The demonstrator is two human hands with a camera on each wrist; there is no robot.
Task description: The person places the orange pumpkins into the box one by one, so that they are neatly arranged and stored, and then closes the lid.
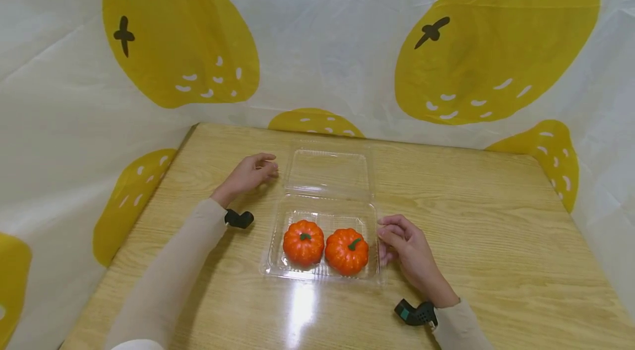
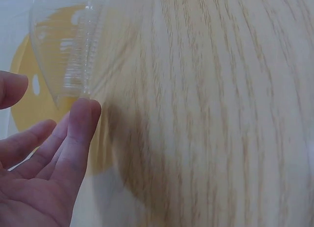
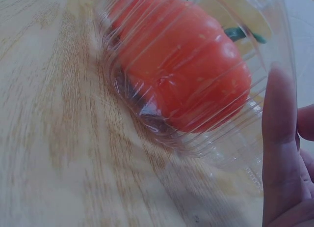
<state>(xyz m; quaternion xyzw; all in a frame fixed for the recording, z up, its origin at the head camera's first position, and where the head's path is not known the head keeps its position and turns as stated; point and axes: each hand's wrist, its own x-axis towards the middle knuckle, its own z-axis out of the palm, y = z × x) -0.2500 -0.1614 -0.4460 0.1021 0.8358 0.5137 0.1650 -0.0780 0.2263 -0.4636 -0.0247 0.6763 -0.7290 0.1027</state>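
A clear plastic clamshell container lies on the table, its lid folded back toward the wall. Two small orange pumpkins with green stems, a left pumpkin and a right pumpkin, sit side by side in its base. My right hand pinches the base's right rim between thumb and fingers; in the right wrist view a finger lies along the clear wall beside the pumpkin. My left hand hovers left of the lid, fingers loosely bent and holding nothing. In the left wrist view its fingertips are close to the lid's edge.
The wooden table reaches back to a white curtain printed with big yellow fruit, which also hangs along the sides. Each wrist wears a black camera, one on the left and one on the right.
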